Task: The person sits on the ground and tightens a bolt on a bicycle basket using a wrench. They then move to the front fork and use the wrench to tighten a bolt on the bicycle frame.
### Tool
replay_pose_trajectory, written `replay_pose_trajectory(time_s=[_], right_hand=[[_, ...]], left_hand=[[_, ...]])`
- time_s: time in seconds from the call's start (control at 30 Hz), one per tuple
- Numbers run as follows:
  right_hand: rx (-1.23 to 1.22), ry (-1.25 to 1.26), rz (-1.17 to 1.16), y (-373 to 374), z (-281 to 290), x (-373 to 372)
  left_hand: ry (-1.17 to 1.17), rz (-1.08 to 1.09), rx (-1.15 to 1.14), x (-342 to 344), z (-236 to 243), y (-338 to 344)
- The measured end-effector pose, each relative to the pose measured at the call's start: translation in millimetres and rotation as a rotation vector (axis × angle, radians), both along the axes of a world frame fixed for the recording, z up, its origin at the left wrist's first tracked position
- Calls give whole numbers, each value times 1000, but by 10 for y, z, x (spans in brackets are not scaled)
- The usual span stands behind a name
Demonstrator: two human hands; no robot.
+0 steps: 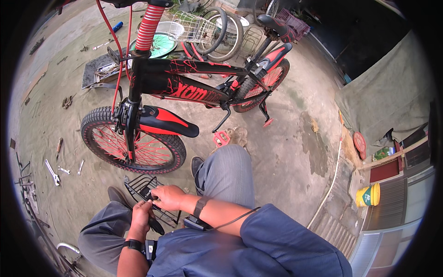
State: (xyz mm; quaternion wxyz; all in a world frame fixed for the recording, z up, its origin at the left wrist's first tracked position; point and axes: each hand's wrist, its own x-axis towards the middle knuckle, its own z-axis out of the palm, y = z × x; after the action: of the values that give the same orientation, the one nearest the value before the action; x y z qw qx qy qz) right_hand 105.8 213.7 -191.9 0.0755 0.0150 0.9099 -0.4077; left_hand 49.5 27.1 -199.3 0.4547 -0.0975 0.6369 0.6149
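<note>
A black wire bicycle rack (139,185) lies between my legs, close to the front wheel (134,143). Over its near side, my left hand (142,216) and my right hand (168,197) meet, fingers closed in a pinch. Between the fingertips is a small dark part, too small and covered to name. Beneath my left hand hangs a black curved piece (156,225), its kind unclear. The black and red bicycle (184,83) stands upright in front of me on its wheels. A red pedal (221,138) is just beyond my right knee.
Several wrenches, one a large silver wrench (52,172), and a screwdriver (59,145) lie on the ground at left. Behind the bicycle are a tool tray (94,74), a wire basket (191,27) and loose tyres (230,41). A yellow bucket (368,195) stands at right.
</note>
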Motion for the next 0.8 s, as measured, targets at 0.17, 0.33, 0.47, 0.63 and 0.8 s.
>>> replay_pose_trajectory(time_s=[0.17,0.33,0.47,0.63,0.8], right_hand=[[23,9,57,10,-16,-7],[17,-2,41,0,-38,11],[7,3,56,4,-51,8],[13,-21,46,10,-54,-1],[-36,7,30,0,-29,-12]], left_hand=[[-9,18,8,6,6,2],[-9,19,12,6,-2,-12],[-1,1,-3,-3,18,-8],[7,-7,-11,-8,16,8],[-7,16,12,-1,-5,-7]])
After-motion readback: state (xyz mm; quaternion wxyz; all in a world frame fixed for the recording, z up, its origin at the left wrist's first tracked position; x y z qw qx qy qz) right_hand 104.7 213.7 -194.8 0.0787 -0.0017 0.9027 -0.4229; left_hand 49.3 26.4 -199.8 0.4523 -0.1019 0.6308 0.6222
